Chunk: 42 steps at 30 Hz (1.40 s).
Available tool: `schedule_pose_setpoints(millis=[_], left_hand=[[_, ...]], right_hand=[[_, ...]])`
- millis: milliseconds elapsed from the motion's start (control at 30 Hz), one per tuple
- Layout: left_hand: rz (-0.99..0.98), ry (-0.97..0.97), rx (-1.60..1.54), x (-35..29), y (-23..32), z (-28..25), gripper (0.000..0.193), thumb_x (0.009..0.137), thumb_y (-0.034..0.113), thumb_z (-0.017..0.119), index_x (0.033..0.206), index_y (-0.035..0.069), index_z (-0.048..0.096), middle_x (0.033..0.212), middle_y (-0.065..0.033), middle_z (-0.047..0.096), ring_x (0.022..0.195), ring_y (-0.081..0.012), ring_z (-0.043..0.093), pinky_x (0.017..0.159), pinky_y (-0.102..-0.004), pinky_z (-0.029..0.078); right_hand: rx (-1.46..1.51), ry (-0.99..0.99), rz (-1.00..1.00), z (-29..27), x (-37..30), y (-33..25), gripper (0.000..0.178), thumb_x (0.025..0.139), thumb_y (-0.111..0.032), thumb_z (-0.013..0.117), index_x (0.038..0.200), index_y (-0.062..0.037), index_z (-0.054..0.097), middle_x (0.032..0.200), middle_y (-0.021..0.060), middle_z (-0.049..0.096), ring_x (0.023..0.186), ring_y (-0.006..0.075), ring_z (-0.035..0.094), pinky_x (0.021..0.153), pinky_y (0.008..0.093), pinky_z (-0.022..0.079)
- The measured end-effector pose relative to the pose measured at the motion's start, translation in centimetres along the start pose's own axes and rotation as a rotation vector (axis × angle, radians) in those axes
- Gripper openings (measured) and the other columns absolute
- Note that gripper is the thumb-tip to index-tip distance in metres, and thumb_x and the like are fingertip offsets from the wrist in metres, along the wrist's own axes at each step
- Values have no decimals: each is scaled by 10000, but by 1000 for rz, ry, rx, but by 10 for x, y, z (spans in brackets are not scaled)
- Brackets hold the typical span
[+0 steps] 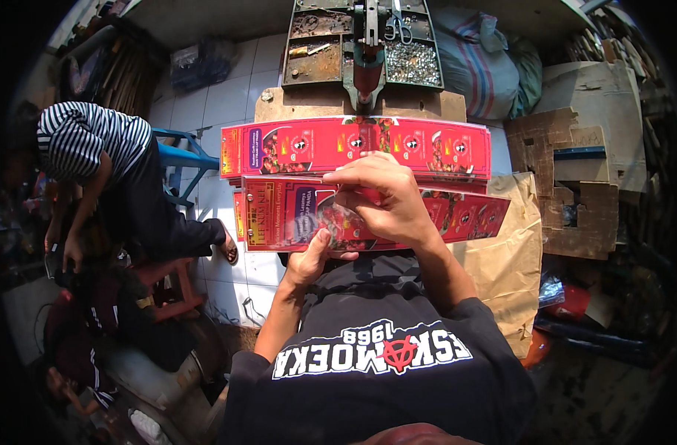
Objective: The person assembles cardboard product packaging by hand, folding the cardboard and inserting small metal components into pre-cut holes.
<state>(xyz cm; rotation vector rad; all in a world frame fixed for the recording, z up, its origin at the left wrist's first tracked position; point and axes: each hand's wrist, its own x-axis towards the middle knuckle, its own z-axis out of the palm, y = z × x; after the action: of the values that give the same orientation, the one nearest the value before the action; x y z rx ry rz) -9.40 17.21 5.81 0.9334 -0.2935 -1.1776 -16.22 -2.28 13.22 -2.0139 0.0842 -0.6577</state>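
My left hand (pixel 309 261) grips the lower edge of a long, glossy red printed strip (pixel 279 230), thumb on its face and fingers underneath. My right hand (pixel 389 199) is bent over the same strip, with index finger and thumb closed at its upper edge. The hand covers the strip's middle. Small metal eyelets show at the strip's left end. Behind it, a stack of similar red strips (pixel 324 152) lies across a wooden board (pixel 275 110), below a hand press (pixel 367 70).
Beyond the press stands a compartment tray (pixel 315 63) with small metal pieces and scissors (pixel 398 28). Brown paper (pixel 505 259) lies at right, near cut cardboard (pixel 579 185) and a white sack (pixel 472 67). At left, a person in stripes (pixel 101 141) bends beside a blue stool (pixel 183 159).
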Motion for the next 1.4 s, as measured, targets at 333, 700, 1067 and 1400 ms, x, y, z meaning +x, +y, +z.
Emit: schedule_pose_setpoints(millis=[333,700,1067,1400], left_hand=[[144,378,-132,31,39,-80,368,1005,302,494,1210,5,565,1084,-148,687,893,-238,710,643,-344,633],[185,400,-221,67,27,-91,308,946,119,598,1167,-29,442,1191,-220,572,1025,-390,647,888,-459,576],[57,672,669,47,33,-95,224,944,171,621,1016,-37,578,818,-121,673,617,-156,675,503,-241,533],[551,1080,1502,-9,21,-149,267,935,200,568,1050,-30,640,881,-197,674,855,-316,677,779,-398,516]], right_hand=[[138,820,330,-77,-84,19,257,848,57,674,1103,30,657,975,65,668,881,105,617,813,231,492],[187,875,577,-81,-119,67,225,848,-21,703,1070,9,684,890,31,686,791,68,612,729,199,482],[405,826,660,-61,-129,127,197,850,-18,691,1043,15,668,844,51,678,639,80,608,560,213,490],[-156,998,753,-90,-187,130,186,860,9,644,1042,26,681,901,69,692,797,112,633,721,255,507]])
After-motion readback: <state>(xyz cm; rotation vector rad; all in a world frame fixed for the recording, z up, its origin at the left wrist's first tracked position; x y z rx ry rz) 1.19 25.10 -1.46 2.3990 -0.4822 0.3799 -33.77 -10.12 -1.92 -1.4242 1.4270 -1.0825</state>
